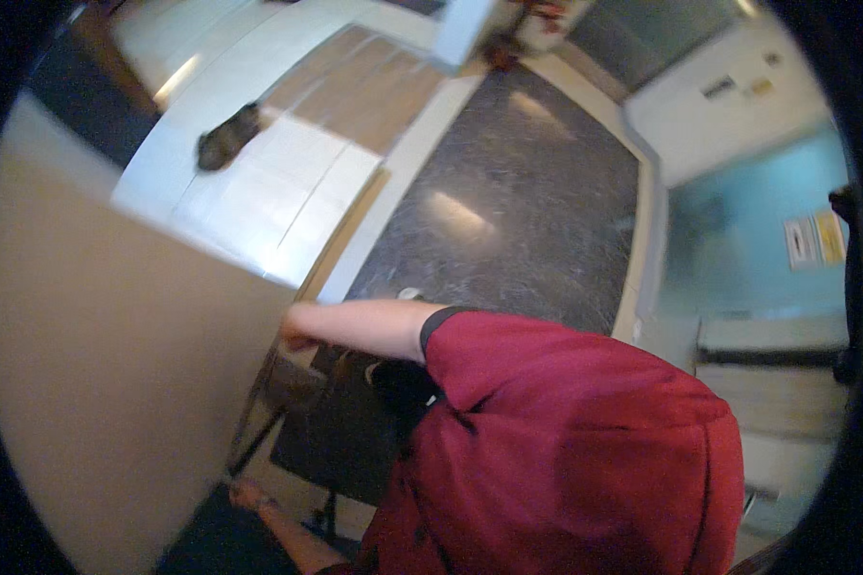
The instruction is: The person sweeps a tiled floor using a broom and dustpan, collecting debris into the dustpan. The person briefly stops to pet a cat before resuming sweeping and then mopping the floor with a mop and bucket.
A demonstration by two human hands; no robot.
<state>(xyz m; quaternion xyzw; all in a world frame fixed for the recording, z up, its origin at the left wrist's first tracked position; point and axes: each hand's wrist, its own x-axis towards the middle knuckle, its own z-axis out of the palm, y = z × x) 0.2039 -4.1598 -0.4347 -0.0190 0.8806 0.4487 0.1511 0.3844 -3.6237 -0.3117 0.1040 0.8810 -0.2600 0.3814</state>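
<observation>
My right hand [300, 327] is blurred by motion. It is curled at the corner of a large flat brown tabletop or board [115, 345], with my arm stretched out from a dark red short sleeve. Lower in the picture, my left hand [248, 494] has its fingers bent around the same edge. Between the two hands, a thin dark metal bar [259, 442] runs under that edge. Fingertips on the underside are hidden. My dark red shirt [582, 431] fills the lower right of the view.
A dark flat panel [338, 438], perhaps a seat, sits below my arms. Beyond the board's far edge lies a white surface [280, 187] with a small dark brown object [230, 136]. Grey marbled floor [518, 180] extends to a blue wall [755, 223] bearing posted sheets.
</observation>
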